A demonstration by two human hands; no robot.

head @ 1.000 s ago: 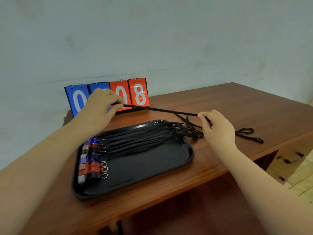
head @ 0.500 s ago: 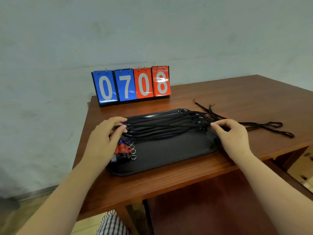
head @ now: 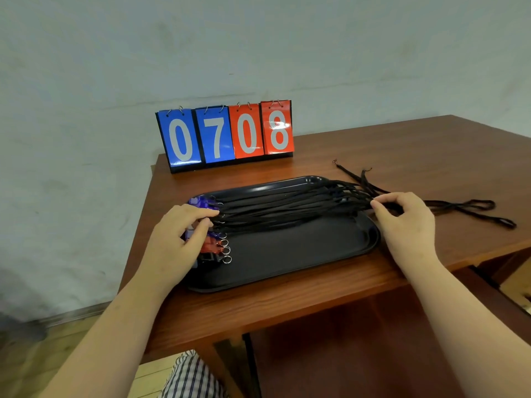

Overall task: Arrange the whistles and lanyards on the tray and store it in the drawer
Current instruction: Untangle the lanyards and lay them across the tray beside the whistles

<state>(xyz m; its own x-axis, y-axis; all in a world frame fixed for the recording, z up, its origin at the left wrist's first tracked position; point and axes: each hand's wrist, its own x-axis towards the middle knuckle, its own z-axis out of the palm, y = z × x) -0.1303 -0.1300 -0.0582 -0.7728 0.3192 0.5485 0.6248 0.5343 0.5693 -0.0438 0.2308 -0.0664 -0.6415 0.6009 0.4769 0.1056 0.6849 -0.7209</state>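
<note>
A black tray (head: 287, 265) lies on the wooden table. Several blue, red and black whistles (head: 211, 245) are lined up along its left end, each with a metal ring. Black lanyards (head: 287, 208) run from them across the tray's far half and spill over its right end. My left hand (head: 178, 239) rests on the whistles, fingertips pinching at the ring end of a lanyard. My right hand (head: 402, 222) pinches the bundled lanyards at the tray's right edge. Loose lanyard loops (head: 471, 209) trail on the table to the right.
A flip scoreboard (head: 227, 135) reading 0708 stands at the table's back left edge against the wall. The table edge runs close in front of the tray. A drawer unit (head: 514, 285) shows at lower right below the table.
One second ago both hands held a lanyard stretched taut above the tray. It now lies on the tray with the others, both hands lowered to the tray's ends. The camera view shifted left.
</note>
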